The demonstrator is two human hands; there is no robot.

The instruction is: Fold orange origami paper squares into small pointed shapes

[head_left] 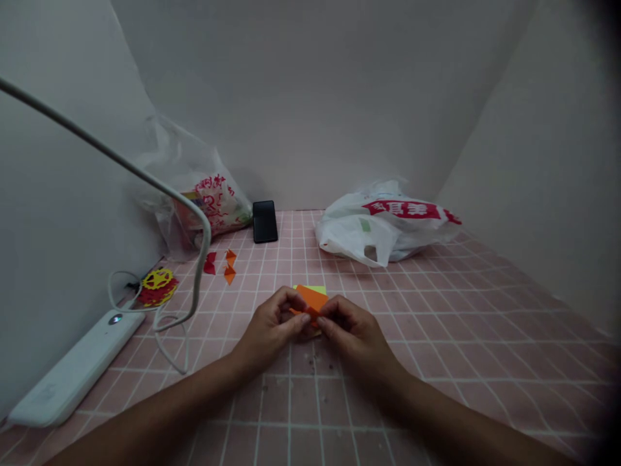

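Over the tiled cloth, my left hand [272, 323] and my right hand [358, 329] meet, thumbs and fingertips closed on a small piece of folded orange paper [312, 314]. Fingers cover most of it, so its exact shape cannot be made out. Just behind the fingertips lies a flat orange paper square [313, 296], with a yellow paper sheet [319, 288] showing at its far edge. Farther left sit two small orange folded-paper pieces [229, 274] and a red folded-paper piece [209, 263].
Plastic bags stand at the back left [216, 200] and back right [359, 233]. A black phone [264, 222] lies between them. On the left are a white power strip [80, 369], red and yellow cut-out discs [158, 288] and a white cable [198, 285] arching up.
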